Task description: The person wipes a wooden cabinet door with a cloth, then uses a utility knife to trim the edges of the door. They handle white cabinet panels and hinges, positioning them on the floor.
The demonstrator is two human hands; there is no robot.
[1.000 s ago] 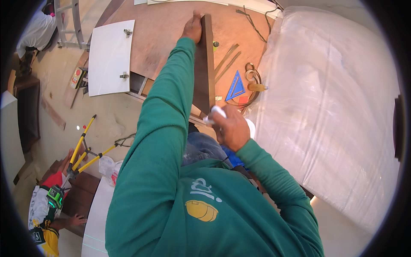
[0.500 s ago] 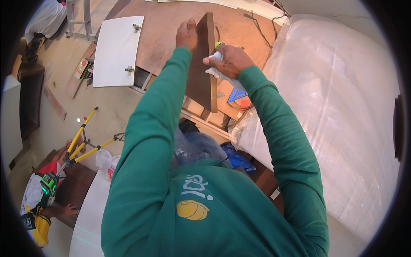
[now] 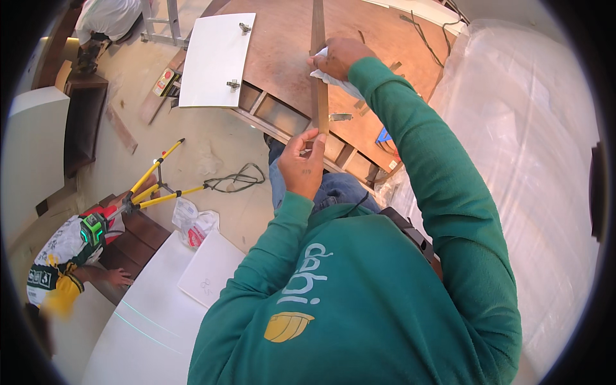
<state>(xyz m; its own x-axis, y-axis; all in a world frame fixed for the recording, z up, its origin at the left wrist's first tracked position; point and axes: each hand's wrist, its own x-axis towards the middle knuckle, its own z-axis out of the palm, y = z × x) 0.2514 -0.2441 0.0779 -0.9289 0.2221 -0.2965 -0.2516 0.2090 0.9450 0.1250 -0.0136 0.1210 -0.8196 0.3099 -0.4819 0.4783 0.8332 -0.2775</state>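
Holding the board [image 3: 319, 96] on edge over the table [image 3: 276, 54], cannot tell whether touching it; turned since a moment ago from broad side to narrow edge; pinching its near end with the left hand [image 3: 303, 165], shifted down from farther along; pressing the white cloth [image 3: 339, 83] against the edge with the right hand [image 3: 346, 59], closed round it; probably ready for wiping along that edge; flanked by a white panel [image 3: 217, 61] at left, a wrapped bundle [image 3: 520, 173] at right.
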